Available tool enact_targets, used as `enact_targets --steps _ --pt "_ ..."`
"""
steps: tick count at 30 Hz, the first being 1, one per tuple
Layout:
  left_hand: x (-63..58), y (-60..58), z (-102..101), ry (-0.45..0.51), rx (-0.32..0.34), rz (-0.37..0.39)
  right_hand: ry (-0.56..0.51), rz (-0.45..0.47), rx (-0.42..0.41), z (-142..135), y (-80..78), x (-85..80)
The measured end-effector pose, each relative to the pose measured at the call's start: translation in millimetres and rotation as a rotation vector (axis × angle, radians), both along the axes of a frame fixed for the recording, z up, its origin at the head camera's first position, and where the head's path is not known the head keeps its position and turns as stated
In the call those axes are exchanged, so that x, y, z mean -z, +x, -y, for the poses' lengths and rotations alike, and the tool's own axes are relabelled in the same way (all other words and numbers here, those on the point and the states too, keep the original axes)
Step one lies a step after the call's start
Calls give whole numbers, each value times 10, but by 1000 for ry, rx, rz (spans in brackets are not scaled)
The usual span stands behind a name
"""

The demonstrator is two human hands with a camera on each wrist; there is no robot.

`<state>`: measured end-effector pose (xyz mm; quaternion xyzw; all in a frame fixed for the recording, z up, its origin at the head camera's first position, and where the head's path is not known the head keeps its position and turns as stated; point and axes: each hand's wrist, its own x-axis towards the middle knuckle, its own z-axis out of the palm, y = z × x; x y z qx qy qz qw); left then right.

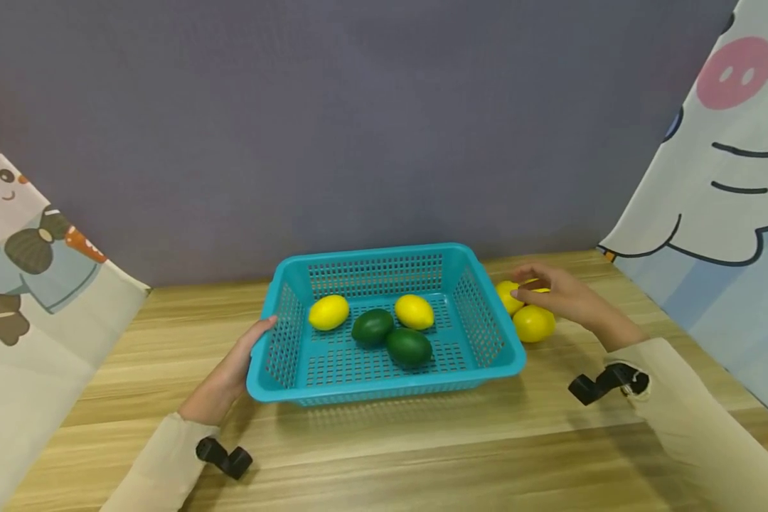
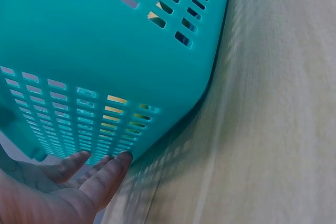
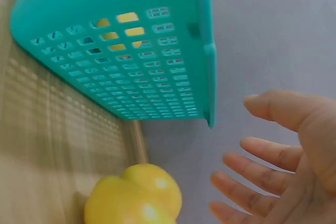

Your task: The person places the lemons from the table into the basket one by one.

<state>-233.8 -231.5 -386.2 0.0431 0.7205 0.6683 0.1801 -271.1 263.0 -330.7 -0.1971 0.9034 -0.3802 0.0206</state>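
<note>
A blue-green plastic basket (image 1: pixel 384 387) stands on the wooden table. Inside lie two lemons (image 1: pixel 329 313) and two dark green fruits (image 1: pixel 409 348), lime- or avocado-like. My left hand (image 1: pixel 233 363) grips the basket's left end, thumb over the rim. In the left wrist view its fingers (image 2: pixel 107 179) lie against the perforated end wall. Beyond the basket's right end, my right hand (image 1: pixel 566 295) hovers with spread fingers above a cluster of lemons (image 1: pixel 534 324). The right wrist view shows nothing in that hand (image 3: pixel 294 177), with lemons (image 3: pixel 131 198) below it.
A grey cloth wall (image 1: pixel 384 142) rises behind the table (image 1: pixel 384 462). Printed cartoon curtains flank it, one at the left (image 1: pixel 45 341) and one at the right (image 1: pixel 729 199). A black wrist mount (image 1: pixel 224 459) sits on each sleeve.
</note>
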Motion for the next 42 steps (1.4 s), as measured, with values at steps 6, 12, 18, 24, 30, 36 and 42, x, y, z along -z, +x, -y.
enact_targets --steps 6,12,18,24,30,36,42 --pt "-7 1 6 -1 1 5 -21 -61 30 -43 34 108" --pt "-9 -15 9 -1 2 10 -21 -102 92 -81 70 238" --pt "-9 -22 3 -6 -5 11 -20 -84 140 -108 111 350" --pt "-2 -21 6 -5 0 8 14 -79 207 -127 146 437" --pt "10 -33 8 -2 -6 11 35 -82 231 -117 178 504" --pt "12 -29 11 0 -3 7 68 -78 258 -118 190 559" --pt "14 -34 5 4 -5 14 67 -92 270 -102 200 601"
